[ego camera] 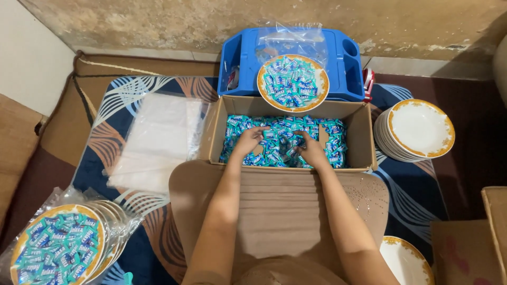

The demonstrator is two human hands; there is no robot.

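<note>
From the head camera, looking down, a person sits on the patterned blue and brown floor mat (406, 195) with an open brown cardboard box (359, 142) right in front of their knees. The box is full of small sweets in shiny blue and teal wrappers (280, 138).

Both hands are down in the box, on top of the sweets. The left hand (249, 138) is near the left wall of the box, fingers curled into the pile. The right hand (311, 152) is near the middle, also curled. I cannot tell if either hand really has hold of any sweets. It looks like the scooping step; a good handful must be gathered before lifting.

Behind the far edge of the box sits a blue plastic tray (240, 63), and on it a round white plate with an orange rim (262, 84), heaped with the same sweets. At the right edge of the mat stands a stack of white orange-rimmed plates (420, 129), nothing on the top one. At the near left corner, more filled plates sit in a clear plastic bag (63, 245). Flat clear plastic bags (158, 137) lie left of the box.
</note>
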